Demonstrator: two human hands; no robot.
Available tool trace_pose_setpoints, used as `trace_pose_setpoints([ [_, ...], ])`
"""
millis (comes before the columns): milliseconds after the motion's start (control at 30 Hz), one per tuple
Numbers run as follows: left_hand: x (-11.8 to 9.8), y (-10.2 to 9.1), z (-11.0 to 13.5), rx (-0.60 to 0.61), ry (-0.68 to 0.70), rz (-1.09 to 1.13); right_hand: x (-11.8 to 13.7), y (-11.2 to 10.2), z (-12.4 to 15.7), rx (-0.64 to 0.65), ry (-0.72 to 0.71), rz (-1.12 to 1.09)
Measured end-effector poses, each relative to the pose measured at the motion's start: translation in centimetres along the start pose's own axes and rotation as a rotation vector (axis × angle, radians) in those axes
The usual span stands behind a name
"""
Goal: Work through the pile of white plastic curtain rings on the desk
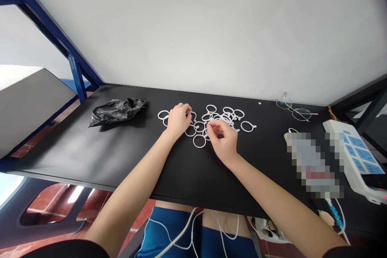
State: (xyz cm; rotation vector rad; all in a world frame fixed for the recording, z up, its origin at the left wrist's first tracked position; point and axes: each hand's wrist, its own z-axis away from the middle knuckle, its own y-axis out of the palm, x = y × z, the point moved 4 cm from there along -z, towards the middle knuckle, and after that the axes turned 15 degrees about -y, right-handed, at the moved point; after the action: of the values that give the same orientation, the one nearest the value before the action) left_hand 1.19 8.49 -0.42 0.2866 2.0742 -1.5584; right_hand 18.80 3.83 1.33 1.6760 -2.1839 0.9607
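Several white curtain rings (199, 141), thin hoops with small eyelets, lie loosely piled on the black tabletop (145, 161). My left hand (179, 121) is closed at the left side of the pile, its curled fingertips on a ring whose hoop shows just beyond them. Partly under and beside that hand are more rings (163, 115). My right hand (223, 139) pinches thumb and forefinger together at the pile's near side, apparently on a ring partly hidden by the fingers. One separate ring (248, 127) lies to the right.
A crumpled black plastic bag (117, 111) lies on the left. Toward the right are eyeglasses (292, 108), a blurred-out phone-like object (313, 165) with a cable, and a white power strip (353, 153). A white wall (211, 36) rises behind the table; blue frame bars (77, 76) stand left.
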Motion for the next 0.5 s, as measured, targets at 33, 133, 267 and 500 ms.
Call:
trace_pose_setpoints([
  [33, 0.02, 0.00, -0.01, 0.003, -0.001, 0.008, -0.01, 0.01, 0.02, -0.002, 0.000, -0.001],
  [133, 0.09, 0.08, -0.04, 0.018, -0.011, 0.022, -0.02, 0.01, 0.06, -0.009, -0.004, -0.006],
  [267, 0.14, 0.18, -0.09, 0.024, -0.021, 0.011, -0.02, 0.03, 0.07, -0.005, 0.009, -0.007],
  [500, 0.04, 0.13, -0.06, 0.027, -0.010, -0.013, 0.03, 0.05, 0.05, -0.009, -0.001, -0.012],
])
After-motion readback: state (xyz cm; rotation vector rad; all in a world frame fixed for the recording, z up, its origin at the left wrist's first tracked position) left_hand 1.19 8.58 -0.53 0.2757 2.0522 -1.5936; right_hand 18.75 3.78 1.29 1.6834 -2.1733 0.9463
